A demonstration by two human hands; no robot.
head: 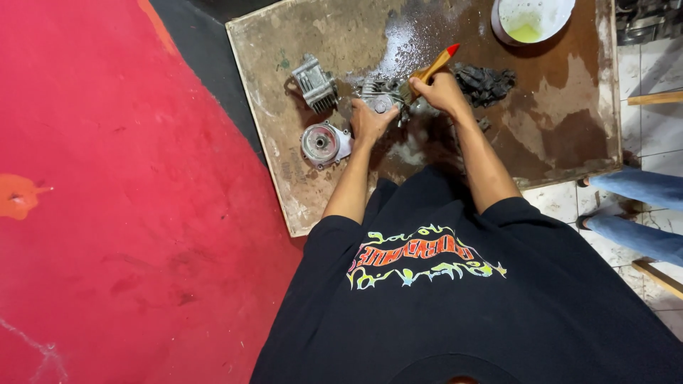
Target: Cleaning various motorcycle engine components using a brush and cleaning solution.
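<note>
My left hand [368, 121] grips a small finned metal engine part [379, 94] on a wet, stained wooden board [562, 121]. My right hand [440, 91] holds a paintbrush with a wooden handle and red tip [435, 65], its bristles down against the part. Both hands meet over the middle of the board. The brush's bristles are hidden behind the part and my fingers.
A finned metal cylinder [314, 84] and a round metal cover [321, 144] lie left of my hands. A dark dirty rag [485, 83] lies to the right. A white bowl with yellowish liquid [530, 18] stands at the board's far edge. Another person's jeans-clad legs [637, 206] are at right.
</note>
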